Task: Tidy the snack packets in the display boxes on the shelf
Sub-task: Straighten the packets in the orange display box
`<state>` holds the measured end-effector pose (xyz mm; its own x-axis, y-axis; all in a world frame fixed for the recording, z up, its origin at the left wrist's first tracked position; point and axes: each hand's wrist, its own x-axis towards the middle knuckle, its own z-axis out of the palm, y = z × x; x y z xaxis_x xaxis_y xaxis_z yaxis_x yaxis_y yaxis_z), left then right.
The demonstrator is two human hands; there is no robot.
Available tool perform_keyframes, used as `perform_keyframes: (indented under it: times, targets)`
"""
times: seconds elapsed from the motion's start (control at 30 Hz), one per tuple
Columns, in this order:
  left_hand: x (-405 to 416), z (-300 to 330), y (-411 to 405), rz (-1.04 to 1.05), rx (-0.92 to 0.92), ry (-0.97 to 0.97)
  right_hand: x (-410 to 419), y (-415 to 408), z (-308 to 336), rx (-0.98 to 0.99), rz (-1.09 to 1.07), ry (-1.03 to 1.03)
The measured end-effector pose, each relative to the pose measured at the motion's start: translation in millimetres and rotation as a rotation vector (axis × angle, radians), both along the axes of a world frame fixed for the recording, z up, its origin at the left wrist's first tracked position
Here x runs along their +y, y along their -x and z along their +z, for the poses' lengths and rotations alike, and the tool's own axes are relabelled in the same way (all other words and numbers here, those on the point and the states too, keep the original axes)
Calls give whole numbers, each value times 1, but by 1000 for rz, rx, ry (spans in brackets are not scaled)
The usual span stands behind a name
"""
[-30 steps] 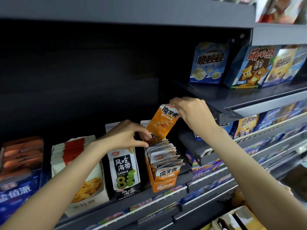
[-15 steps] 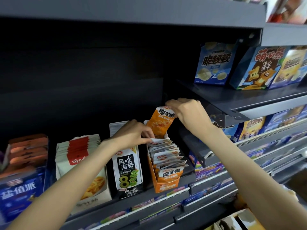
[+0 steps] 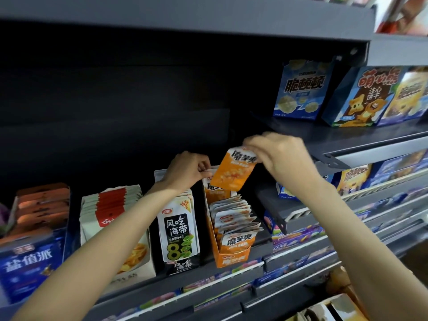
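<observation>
My right hand (image 3: 278, 156) pinches the top of an orange snack packet (image 3: 232, 172), tilted and lifted over the back of the orange display box (image 3: 231, 257). That box holds a row of several orange-and-white packets (image 3: 234, 218) leaning forward. My left hand (image 3: 187, 171) grips the box's white back flap at its top left corner. Left of it stands a black-and-white seaweed snack box (image 3: 177, 237), partly behind my left wrist.
A white box of red-topped packets (image 3: 111, 209) and a blue box with orange packets (image 3: 30, 258) stand further left. Blue biscuit boxes (image 3: 301, 89) sit on a higher shelf (image 3: 361, 144) at right, close above my right hand. The shelf's front edge (image 3: 208, 279) carries price labels.
The orange packet dipped toward the back of the box, then rose again and tilted left. My left hand stayed on the box's back flap.
</observation>
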<state>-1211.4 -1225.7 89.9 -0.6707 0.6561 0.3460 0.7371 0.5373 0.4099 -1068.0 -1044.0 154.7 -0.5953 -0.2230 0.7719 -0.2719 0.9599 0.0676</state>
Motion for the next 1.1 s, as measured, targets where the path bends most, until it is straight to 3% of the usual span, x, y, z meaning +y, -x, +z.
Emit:
perform_keyframes:
  times: [0.17, 0.3, 0.47, 0.63, 0.83, 0.9, 1.03, 1.1]
  targets:
    - [-4, 1, 4, -13, -18, -31, -20, 45, -38, -400, -77, -189]
    - [-9, 3, 2, -49, -24, -46, -35, 71, -41, -770, -156, -79]
    - [-16, -1, 3, -27, -36, -65, -43, 83, -38, -929, -292, 94]
    - [-21, -2, 2, -54, -14, -133, -37, 80, -38, -929, -288, 389]
    - [-8, 1, 0, -100, -101, 14, -36, 79, -45, -878, -210, 656]
    - [0, 1, 3, -58, -136, -5, -32, 75, -47, -879, -196, 641]
    - [7, 0, 8, -28, -207, -46, -21, 73, -54, -721, -263, 399]
    - [7, 0, 8, -31, -191, -38, -20, 77, -59, -695, -277, 407]
